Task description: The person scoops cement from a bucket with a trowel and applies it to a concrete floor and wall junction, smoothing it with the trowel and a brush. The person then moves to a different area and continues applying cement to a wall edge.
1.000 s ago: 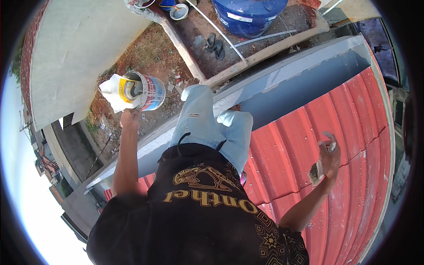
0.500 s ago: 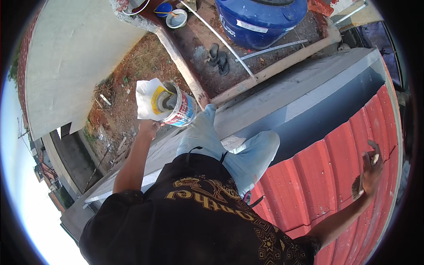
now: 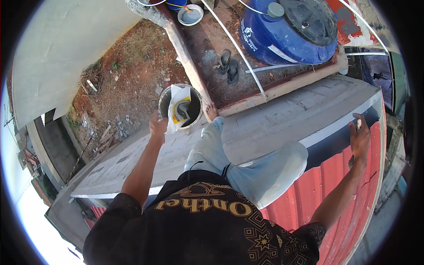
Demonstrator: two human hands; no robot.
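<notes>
My left hand (image 3: 158, 127) is closed at the rim of a bucket (image 3: 195, 106), held out over the wall's edge. A white and yellow sheet or bag (image 3: 179, 94) hangs over the rim and into the bucket, next to my fingers. Away to the right, my right hand (image 3: 360, 140) is wrapped round a paintbrush (image 3: 358, 125). The end of its handle shows above the fingers, and dark bristles show partly below the palm.
My bare foot (image 3: 212, 112) stands on a grey wall top (image 3: 265, 119). Red roofing (image 3: 318, 194) slopes below on the right. Ahead, a low-walled ledge holds a blue water tank (image 3: 274, 35), sandals (image 3: 229, 68), a white pipe (image 3: 234, 48) and a paint tub (image 3: 191, 17).
My left hand has brought the bucket rightward, and it is now seen more from above. The right hand with the paintbrush has come up and slightly left. My view has shifted.
</notes>
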